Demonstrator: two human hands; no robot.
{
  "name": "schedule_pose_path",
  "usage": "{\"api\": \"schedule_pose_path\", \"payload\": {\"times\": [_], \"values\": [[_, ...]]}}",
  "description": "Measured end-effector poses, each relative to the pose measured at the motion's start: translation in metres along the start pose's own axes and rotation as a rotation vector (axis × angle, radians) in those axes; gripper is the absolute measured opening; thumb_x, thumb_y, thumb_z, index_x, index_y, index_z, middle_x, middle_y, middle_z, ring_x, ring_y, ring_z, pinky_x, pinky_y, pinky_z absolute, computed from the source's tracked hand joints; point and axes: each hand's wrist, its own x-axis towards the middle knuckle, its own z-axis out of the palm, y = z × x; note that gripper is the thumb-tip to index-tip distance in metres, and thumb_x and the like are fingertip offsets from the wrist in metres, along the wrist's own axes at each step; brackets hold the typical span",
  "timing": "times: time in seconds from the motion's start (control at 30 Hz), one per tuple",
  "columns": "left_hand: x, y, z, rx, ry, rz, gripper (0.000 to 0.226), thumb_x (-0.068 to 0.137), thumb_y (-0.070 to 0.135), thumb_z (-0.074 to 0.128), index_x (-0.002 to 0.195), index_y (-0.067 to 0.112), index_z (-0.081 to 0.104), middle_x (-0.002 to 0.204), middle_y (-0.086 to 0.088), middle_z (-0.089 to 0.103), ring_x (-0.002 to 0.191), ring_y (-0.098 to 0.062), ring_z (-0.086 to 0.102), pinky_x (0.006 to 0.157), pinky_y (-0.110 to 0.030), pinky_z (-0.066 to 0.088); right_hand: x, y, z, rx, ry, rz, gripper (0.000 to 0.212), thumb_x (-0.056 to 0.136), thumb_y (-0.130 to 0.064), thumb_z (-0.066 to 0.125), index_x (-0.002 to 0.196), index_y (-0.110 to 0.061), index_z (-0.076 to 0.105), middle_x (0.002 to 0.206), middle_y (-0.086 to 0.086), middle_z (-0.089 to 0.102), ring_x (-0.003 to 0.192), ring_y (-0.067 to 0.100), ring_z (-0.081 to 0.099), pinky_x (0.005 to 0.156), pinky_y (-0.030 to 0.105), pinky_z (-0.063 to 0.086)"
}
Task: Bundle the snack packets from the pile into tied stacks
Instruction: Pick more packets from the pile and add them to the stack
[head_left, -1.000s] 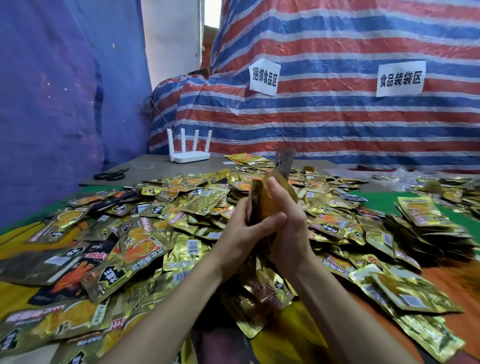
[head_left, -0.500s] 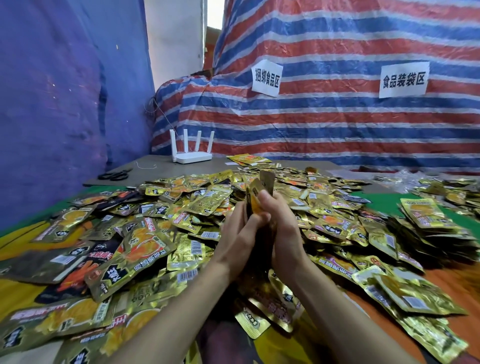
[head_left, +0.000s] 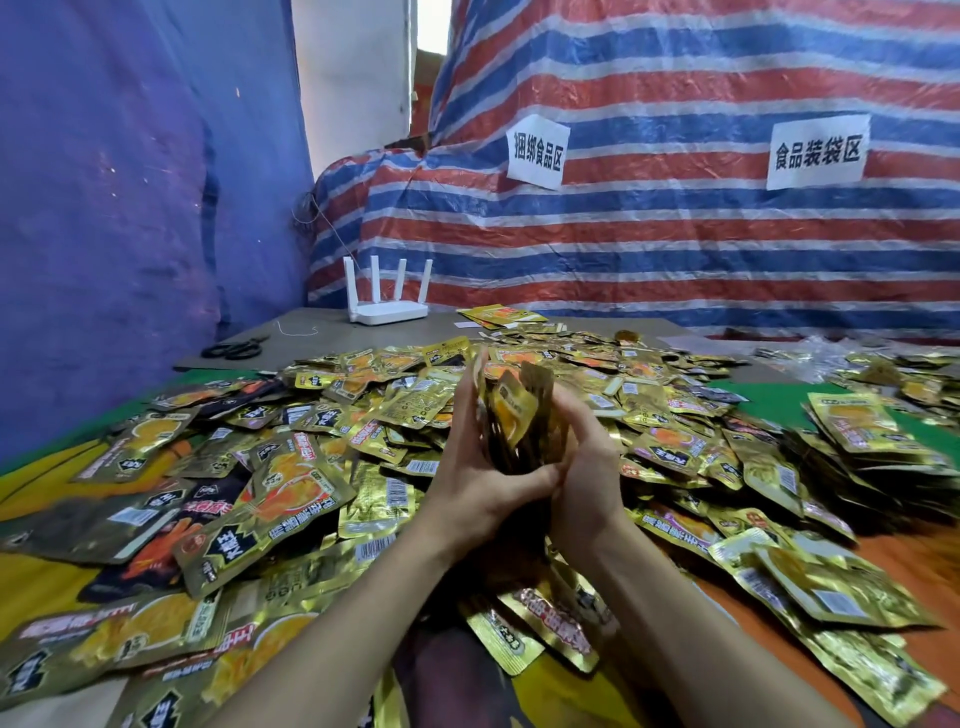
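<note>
A person is standing a small stack of packets (head_left: 511, 415) on edge between both hands, above the middle of a wide pile (head_left: 322, 467) of gold foil snack packets that is covering the table (head_left: 322, 338). The left hand (head_left: 480, 467) is laying its fingers straight up the stack's left face while its thumb is wrapping across the near bottom edge. The right hand (head_left: 587, 467) is cupping the opposite face with curled fingers. Compared with a second ago, the hands are sitting looser around the stack. The single packet that was poking well above the rest is now sitting nearly level with them (one is looking slightly tilted). That suggests the stack is being squared up, a step before tying. No string is showing around it yet. A loose piece of white string (head_left: 296, 330) and black scissors (head_left: 234, 348) are lying well apart from the hands, at the table's far left, near a white router (head_left: 387, 306).
</note>
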Motion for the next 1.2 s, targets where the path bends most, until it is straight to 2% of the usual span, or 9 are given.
{"api": "schedule_pose_path", "payload": {"times": [0.07, 0.23, 0.47, 0.6, 0.7, 0.8, 0.93, 1.03, 1.2], "values": [[0.002, 0.0, -0.001, 0.016, -0.004, 0.061, 0.119, 0.067, -0.001, 0.086, 0.158, 0.026, 0.014, 0.133, 0.006, 0.064, 0.125, -0.01, 0.061, 0.1, -0.019, 0.047, 0.002, -0.001, -0.003, 0.0, 0.008, -0.031, 0.043, 0.099, -0.025, 0.045, 0.133, -0.004, 0.061, 0.131, 0.023, 0.065, 0.124, 0.04, 0.061, 0.11, 0.05, 0.047], [-0.001, 0.003, -0.001, -0.064, -0.184, -0.032, 0.126, 0.074, -0.004, 0.072, 0.157, 0.04, -0.011, 0.139, -0.005, 0.049, 0.123, -0.01, 0.062, 0.093, -0.02, 0.052, 0.0, -0.001, 0.0, -0.093, 0.023, -0.029, 0.055, 0.084, -0.05, 0.055, 0.129, -0.02, 0.067, 0.132, 0.021, 0.064, 0.121, 0.036, 0.064, 0.108, 0.054, 0.048], [0.003, 0.004, -0.003, -0.03, -0.014, 0.087, 0.127, 0.067, -0.003, 0.087, 0.159, 0.039, 0.01, 0.129, -0.011, 0.062, 0.122, -0.026, 0.064, 0.104, -0.052, 0.05, 0.005, 0.002, -0.004, -0.194, 0.051, -0.079, 0.044, 0.084, -0.048, 0.063, 0.123, -0.029, 0.069, 0.126, 0.005, 0.07, 0.124, 0.026, 0.063, 0.11, 0.054, 0.045], [0.003, 0.005, -0.006, -0.023, -0.116, 0.065, 0.114, 0.076, -0.002, 0.081, 0.159, 0.038, 0.014, 0.141, 0.006, 0.055, 0.126, -0.017, 0.061, 0.098, -0.028, 0.053, 0.005, -0.003, -0.004, -0.215, 0.099, -0.045, 0.043, 0.09, -0.045, 0.055, 0.119, -0.019, 0.072, 0.117, 0.006, 0.075, 0.115, 0.025, 0.068, 0.105, 0.05, 0.051], [0.003, 0.005, -0.007, -0.054, -0.128, 0.04, 0.096, 0.081, -0.012, 0.063, 0.153, 0.042, 0.028, 0.115, 0.012, 0.068, 0.098, -0.015, 0.071, 0.079, -0.026, 0.057, 0.005, -0.006, -0.008, -0.279, 0.166, -0.101, 0.033, 0.103, -0.023, 0.045, 0.109, -0.015, 0.076, 0.106, 0.004, 0.077, 0.106, 0.022, 0.072, 0.088, 0.036, 0.06], [0.002, 0.009, -0.001, -0.011, 0.033, 0.089, 0.087, 0.073, -0.004, 0.055, 0.145, 0.042, 0.04, 0.092, 0.009, 0.063, 0.071, -0.023, 0.061, 0.062, -0.035, 0.053, 0.004, -0.006, -0.01, -0.631, 0.268, -0.361, 0.032, 0.105, -0.012, 0.044, 0.109, -0.023, 0.074, 0.094, 0.0, 0.074, 0.083, 0.008, 0.065, 0.076, 0.026, 0.056], [0.005, 0.016, 0.006, 0.214, 0.21, 0.322, 0.078, 0.072, 0.006, 0.054, 0.142, 0.039, 0.044, 0.117, 0.008, 0.057, 0.087, -0.021, 0.06, 0.081, -0.031, 0.052, 0.002, -0.002, -0.006, -1.047, 0.305, -0.712, 0.03, 0.097, -0.004, 0.056, 0.119, -0.016, 0.072, 0.122, 0.0, 0.068, 0.12, 0.017, 0.059, 0.108, 0.045, 0.042], [0.007, 0.022, 0.008, 0.326, 0.26, 0.442, 0.064, 0.084, 0.012, 0.062, 0.141, 0.033, 0.045, 0.103, -0.009, 0.052, 0.073, -0.021, 0.053, 0.071, -0.03, 0.048, 0.002, -0.006, -0.001, -1.32, 0.446, -0.69, 0.036, 0.094, -0.006, 0.061, 0.126, -0.019, 0.07, 0.136, 0.005, 0.061, 0.138, 0.028, 0.045, 0.119, 0.054, 0.023], [0.011, 0.033, 0.005, 0.254, 0.411, 0.5, 0.05, 0.09, 0.025, 0.067, 0.133, 0.039, 0.045, 0.09, -0.016, 0.049, 0.074, -0.035, 0.051, 0.072, -0.055, 0.047, -0.007, -0.014, 0.009, -0.895, 0.261, -0.635, 0.038, 0.099, -0.034, 0.047, 0.127, -0.019, 0.067, 0.128, -0.003, 0.063, 0.127, 0.01, 0.053, 0.109, 0.028, 0.039]]}}
